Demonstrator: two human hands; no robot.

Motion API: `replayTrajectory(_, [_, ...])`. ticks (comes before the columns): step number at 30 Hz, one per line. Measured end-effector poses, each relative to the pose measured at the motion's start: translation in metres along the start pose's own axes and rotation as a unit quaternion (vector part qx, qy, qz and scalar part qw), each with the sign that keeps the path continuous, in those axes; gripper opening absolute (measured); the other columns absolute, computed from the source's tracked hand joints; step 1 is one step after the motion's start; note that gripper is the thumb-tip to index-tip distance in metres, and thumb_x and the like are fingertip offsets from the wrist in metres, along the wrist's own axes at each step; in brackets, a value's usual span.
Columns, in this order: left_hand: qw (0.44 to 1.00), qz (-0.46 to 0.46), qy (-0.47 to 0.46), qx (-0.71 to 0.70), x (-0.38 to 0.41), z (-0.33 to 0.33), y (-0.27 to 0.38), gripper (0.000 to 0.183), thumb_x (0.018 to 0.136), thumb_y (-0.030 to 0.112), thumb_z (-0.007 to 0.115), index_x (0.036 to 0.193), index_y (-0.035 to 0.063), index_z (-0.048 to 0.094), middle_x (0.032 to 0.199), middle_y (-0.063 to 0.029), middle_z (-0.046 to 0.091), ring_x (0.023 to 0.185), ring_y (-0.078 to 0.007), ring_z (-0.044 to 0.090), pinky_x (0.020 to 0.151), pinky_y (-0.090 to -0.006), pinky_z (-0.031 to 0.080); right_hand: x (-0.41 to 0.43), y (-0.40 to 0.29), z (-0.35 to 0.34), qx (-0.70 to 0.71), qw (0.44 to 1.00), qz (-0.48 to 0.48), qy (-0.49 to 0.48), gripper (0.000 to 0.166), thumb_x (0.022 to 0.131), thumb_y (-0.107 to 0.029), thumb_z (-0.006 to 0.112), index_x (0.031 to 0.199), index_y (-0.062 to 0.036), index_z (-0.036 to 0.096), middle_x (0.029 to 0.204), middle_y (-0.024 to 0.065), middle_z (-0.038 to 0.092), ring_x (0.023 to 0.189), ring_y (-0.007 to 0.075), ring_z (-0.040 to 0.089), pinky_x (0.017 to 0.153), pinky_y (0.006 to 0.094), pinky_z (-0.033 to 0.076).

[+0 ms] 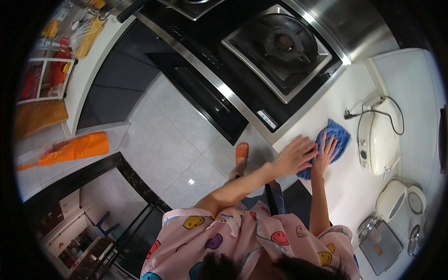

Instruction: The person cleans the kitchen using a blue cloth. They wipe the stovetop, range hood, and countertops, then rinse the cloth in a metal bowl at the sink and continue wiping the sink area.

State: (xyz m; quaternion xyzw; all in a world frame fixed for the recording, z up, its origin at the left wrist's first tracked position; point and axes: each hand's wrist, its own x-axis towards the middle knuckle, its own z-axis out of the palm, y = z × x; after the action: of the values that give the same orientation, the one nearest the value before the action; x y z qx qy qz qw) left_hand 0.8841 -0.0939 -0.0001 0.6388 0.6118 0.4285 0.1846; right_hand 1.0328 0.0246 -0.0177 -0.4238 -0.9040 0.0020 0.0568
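Observation:
A crumpled blue cloth (340,135) lies on the white countertop (344,189), to the right of the black gas stove (241,73). My right hand (325,154) rests on top of the cloth with its fingers spread, pressing it flat against the counter. My left hand (296,154) is at the cloth's left side, its fingertips close to my right hand and over the cloth's edge. Whether the left fingers grip any of the cloth cannot be told. Part of the cloth is hidden under both hands.
A cream electric appliance (379,140) with a black cord and plug (348,114) stands against the tiled wall. Nearer me are a white oval container (390,201) and a grey tray (381,248). The stove's steel edge (308,99) borders the counter; a black oven door (203,94) hangs open below.

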Motion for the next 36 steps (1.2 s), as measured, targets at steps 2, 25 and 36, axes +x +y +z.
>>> replayTrajectory(2, [0.998,-0.011,0.051,-0.022,0.002,-0.020,0.017,0.051,0.094,0.029,0.063,0.142,0.0118,0.055,0.151,-0.0126,0.045,0.144,-0.0327,0.036,0.122,-0.0512,0.022,-0.006,-0.020,0.009,-0.017,0.999,-0.046,0.013,0.058,0.102,-0.035,0.047,0.156,-0.0197,0.035,0.162,0.0182,0.027,0.149,0.0375,0.025,0.119,0.0607,0.015])
replayTrajectory(25, [0.882,-0.354,0.309,0.042,-0.195,-0.150,0.013,0.033,0.100,0.006,0.046,0.128,0.0027,0.062,0.144,-0.0161,0.053,0.138,-0.0386,0.042,0.115,-0.0483,0.031,0.366,-0.508,0.065,0.081,0.921,-0.379,-0.034,0.058,0.104,-0.053,0.031,0.157,-0.0309,0.029,0.166,0.0082,0.022,0.152,0.0320,0.019,0.120,0.0577,0.016])
replayTrajectory(36, [0.942,-0.241,0.232,0.029,-0.111,-0.137,0.034,0.034,0.098,0.003,0.048,0.129,0.0026,0.061,0.144,-0.0161,0.053,0.138,-0.0371,0.044,0.115,-0.0475,0.032,0.212,-0.302,0.029,0.109,0.937,-0.325,0.068,0.055,0.102,-0.041,0.046,0.151,-0.0155,0.042,0.153,0.0143,0.042,0.145,0.0331,0.032,0.121,0.0498,0.020])
